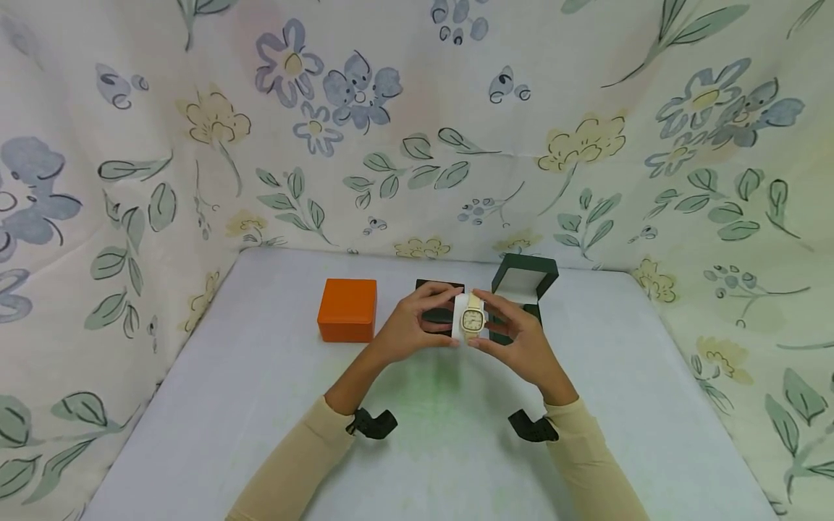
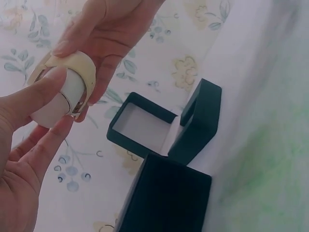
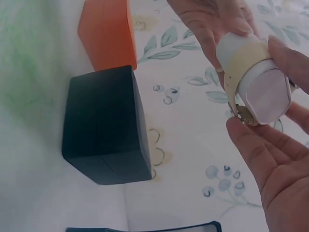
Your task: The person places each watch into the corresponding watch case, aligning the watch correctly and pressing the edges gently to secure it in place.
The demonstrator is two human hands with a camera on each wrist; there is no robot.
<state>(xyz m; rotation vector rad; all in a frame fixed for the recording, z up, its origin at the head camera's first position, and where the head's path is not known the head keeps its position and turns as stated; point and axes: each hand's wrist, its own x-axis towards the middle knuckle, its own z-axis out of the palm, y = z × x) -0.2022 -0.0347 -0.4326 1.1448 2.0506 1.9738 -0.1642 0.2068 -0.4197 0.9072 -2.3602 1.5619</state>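
A wristwatch [image 1: 473, 320] with a cream strap and a squarish gold-rimmed dial is looped around a white watch cushion [image 1: 459, 312], held up over the table. My left hand [image 1: 412, 323] pinches the cushion's left end between thumb and fingers. From the other side, my right hand [image 1: 521, 336] grips the watch, its thumb and fingers at the strap [image 3: 235, 72]. In the right wrist view, the strap's gold buckle [image 3: 246, 115] sits close by the right fingertips. The cushion's flat end face [image 3: 268, 96] points toward that camera.
Behind the hands, a green watch box [image 1: 526, 273] stands with its lid raised, partly hidden by the right hand. Left of it is a dark box [image 1: 440, 284], and farther left an orange box [image 1: 347, 311]. A floral cloth [image 1: 417, 210] hangs behind the white table [image 1: 260, 405].
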